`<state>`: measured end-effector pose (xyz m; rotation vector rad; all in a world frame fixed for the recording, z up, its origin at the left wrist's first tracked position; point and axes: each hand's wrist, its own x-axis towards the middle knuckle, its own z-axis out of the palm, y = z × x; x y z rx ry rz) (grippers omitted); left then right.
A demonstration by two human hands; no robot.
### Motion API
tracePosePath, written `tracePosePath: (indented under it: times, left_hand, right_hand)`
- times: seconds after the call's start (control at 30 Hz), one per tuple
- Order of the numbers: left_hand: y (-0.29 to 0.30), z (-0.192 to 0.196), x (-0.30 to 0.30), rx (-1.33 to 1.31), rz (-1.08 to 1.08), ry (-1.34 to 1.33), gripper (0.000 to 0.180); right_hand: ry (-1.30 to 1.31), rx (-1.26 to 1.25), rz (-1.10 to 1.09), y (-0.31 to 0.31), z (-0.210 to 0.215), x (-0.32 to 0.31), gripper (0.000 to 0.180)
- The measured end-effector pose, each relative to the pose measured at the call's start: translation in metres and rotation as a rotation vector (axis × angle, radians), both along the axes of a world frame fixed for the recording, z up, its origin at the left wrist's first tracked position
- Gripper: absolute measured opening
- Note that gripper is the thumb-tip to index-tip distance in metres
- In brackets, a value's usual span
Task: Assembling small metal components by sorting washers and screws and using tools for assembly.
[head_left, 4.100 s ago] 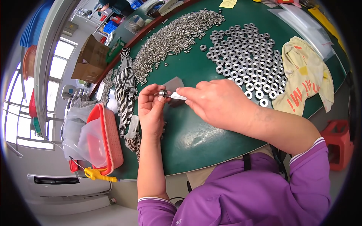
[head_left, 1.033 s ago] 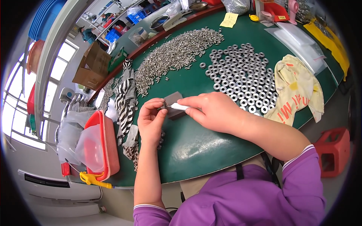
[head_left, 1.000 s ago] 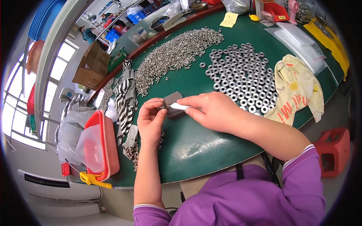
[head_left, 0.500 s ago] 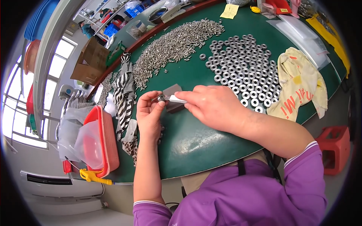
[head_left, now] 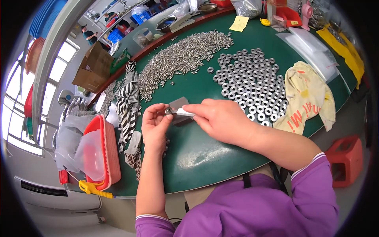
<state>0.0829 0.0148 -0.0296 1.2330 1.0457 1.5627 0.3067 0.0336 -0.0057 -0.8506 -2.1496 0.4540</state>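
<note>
Between the thumb and fingers of my left hand (head_left: 154, 128) is a small round metal part (head_left: 169, 110). My right hand (head_left: 225, 120) is closed on a slim white-handled tool (head_left: 184, 112), index finger along its top. The tool's narrow tip meets or nearly meets the metal part; exact contact is too small to tell. Beneath both hands a grey block (head_left: 181, 103) lies on the green table (head_left: 213, 152). To the right, many metal rings (head_left: 252, 85) with dark centre holes are spread in a single layer. Farther back is a broad heap of small metal pins (head_left: 177, 53).
Striped cloths (head_left: 128, 89) lie left of my left forearm. A red basket (head_left: 114, 154) with plastic bags and a yellow-handled air gun (head_left: 92, 188) are at the left edge. A cream cloth (head_left: 306, 98) and clear bags (head_left: 312, 51) lie right. A red stool (head_left: 345, 160) stands beyond the table.
The whole view has shifted slightly, so the table contents appear lower. Both hands keep their grips, and the tool stays at the small metal part.
</note>
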Motion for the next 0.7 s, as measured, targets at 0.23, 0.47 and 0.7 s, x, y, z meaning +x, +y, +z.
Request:
tracePosePath:
  times: [0.23,0.47,0.7]
  left_hand:
    - [0.004,-0.006,-0.009,-0.019,-0.023,0.095,0.037]
    - [0.011,-0.009,-0.023,-0.025,-0.007,0.14,0.036]
    - [0.008,-0.014,-0.017,0.044,0.036,0.202,0.034]
  right_hand:
    - [-0.023,0.101,-0.043,0.001,-0.01,0.0,0.028]
    - [-0.088,0.16,-0.065,0.002,-0.011,-0.009,0.03]
    - [-0.126,0.155,-0.027,0.007,-0.016,-0.009,0.031]
